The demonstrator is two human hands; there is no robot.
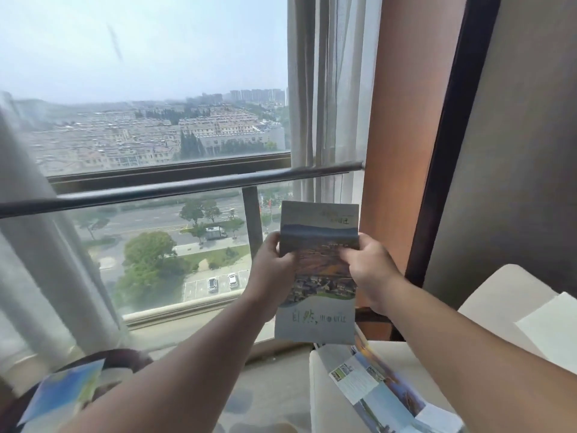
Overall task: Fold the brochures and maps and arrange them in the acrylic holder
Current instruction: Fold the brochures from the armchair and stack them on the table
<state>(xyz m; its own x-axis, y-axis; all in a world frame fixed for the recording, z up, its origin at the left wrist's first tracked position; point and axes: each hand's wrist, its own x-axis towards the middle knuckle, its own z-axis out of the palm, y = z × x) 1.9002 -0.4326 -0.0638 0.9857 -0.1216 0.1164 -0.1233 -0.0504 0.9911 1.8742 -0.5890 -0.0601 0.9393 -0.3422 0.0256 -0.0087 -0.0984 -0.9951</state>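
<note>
Both hands hold up a tall folded paper brochure with a landscape photo and grey-blue cover (318, 273) in front of the large glass window (140, 120). The left hand (274, 270) pinches its left edge, fingers closed on the paper. The right hand (368, 270) grips its right edge, fingers curled over the front. Near right, an unfolded colourful paper map (384, 392) lies on a cream-white seat (327, 385). Near left lies a blurred blue-green leaflet (62, 392).

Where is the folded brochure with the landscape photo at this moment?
The folded landscape-photo brochure is at lower centre-right of the head view, held upright between the left hand and right hand, before the window's dark metal rail.
</note>
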